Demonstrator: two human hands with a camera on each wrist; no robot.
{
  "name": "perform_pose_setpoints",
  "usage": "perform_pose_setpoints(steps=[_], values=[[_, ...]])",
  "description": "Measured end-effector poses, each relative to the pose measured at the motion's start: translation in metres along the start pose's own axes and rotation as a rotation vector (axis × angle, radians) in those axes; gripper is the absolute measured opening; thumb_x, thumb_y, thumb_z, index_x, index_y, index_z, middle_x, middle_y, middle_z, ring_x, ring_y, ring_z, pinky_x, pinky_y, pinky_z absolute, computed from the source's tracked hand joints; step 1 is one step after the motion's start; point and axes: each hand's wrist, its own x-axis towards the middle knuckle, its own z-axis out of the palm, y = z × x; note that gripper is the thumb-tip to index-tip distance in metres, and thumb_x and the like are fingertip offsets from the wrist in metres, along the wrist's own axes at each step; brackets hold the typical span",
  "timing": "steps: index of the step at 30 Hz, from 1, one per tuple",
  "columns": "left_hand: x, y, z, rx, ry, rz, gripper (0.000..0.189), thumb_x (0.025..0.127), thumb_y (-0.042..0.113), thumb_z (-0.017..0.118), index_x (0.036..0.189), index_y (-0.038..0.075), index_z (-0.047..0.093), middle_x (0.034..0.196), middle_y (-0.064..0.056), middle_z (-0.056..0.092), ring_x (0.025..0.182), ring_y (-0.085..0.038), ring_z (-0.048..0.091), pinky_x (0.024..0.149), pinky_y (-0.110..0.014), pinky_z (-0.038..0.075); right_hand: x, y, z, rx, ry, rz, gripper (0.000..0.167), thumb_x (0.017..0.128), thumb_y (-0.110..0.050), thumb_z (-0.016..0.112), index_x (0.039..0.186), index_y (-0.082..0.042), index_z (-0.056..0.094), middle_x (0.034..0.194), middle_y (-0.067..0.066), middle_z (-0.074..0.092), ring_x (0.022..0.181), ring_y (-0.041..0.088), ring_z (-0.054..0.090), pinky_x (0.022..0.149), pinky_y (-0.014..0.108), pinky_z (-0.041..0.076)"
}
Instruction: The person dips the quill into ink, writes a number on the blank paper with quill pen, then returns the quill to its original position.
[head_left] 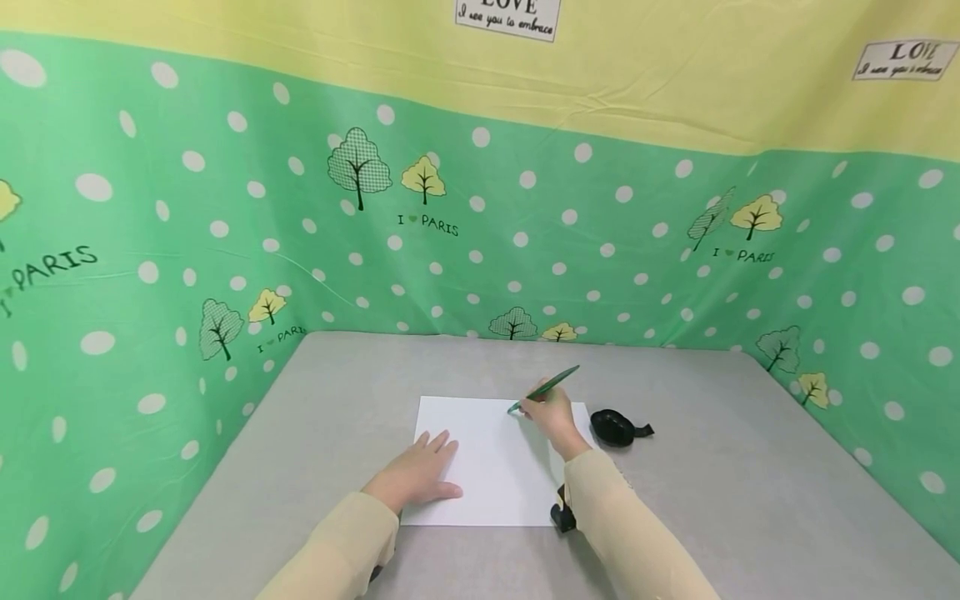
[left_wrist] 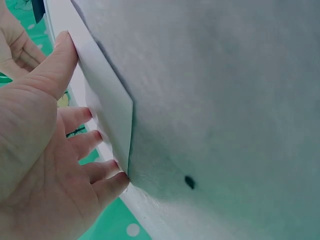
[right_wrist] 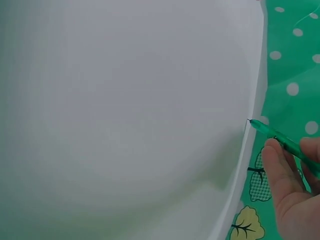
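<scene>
the right hand (head_left: 553, 417) pinches a slim green pen (head_left: 543, 388), tip at the far edge of the white paper sheet (head_left: 491, 467) lying mid grey bench (head_left: 750, 483); the left hand (head_left: 420, 475), fingers flat, should press firmly so the sheet cannot slide.

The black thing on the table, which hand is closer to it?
Right. The right hand, gripping the green pen, is just beside the black thing. The left hand lies flat on the white paper's far side, farther away.

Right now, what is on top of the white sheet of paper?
The left hand lies flat on the paper, and the green pen in the right hand touches it. Whatever lies under the palm is hidden.
</scene>
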Motion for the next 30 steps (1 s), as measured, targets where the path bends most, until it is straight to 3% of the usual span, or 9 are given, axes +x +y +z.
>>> perform_pose_setpoints(steps=[6,14,30], values=[[0.0023,-0.0018,0.0022,0.009,0.005,0.0,0.073,0.082,0.043,0.065,0.136,-0.001,0.042,0.143,-0.019,0.032,0.131,-0.042,0.022,0.106,-0.05,0.023,-0.0022,0.0003,0.0003,0.007,-0.026,0.006,0.008,0.084,0.001,0.061,0.081,-0.001,0.053,0.082,0.016,0.064,0.079,0.029,0.063,0.073,0.037,0.054],[0.0007,-0.0012,0.0007,0.004,0.011,0.015,0.072,0.082,0.041,0.065,0.135,-0.002,0.042,0.143,-0.02,0.032,0.131,-0.043,0.023,0.105,-0.051,0.023,-0.0042,0.0018,0.0006,-0.006,-0.035,-0.005,0.009,0.084,0.0,0.061,0.079,-0.003,0.054,0.078,0.011,0.064,0.075,0.022,0.062,0.071,0.033,0.054],[-0.001,0.0013,-0.0011,0.013,0.004,0.006,0.072,0.082,0.042,0.065,0.135,-0.002,0.042,0.142,-0.02,0.033,0.131,-0.043,0.023,0.105,-0.05,0.023,-0.0082,-0.0001,0.0001,-0.01,-0.059,-0.021,0.007,0.084,0.001,0.059,0.08,0.0,0.053,0.078,0.011,0.063,0.077,0.026,0.063,0.07,0.033,0.054]])
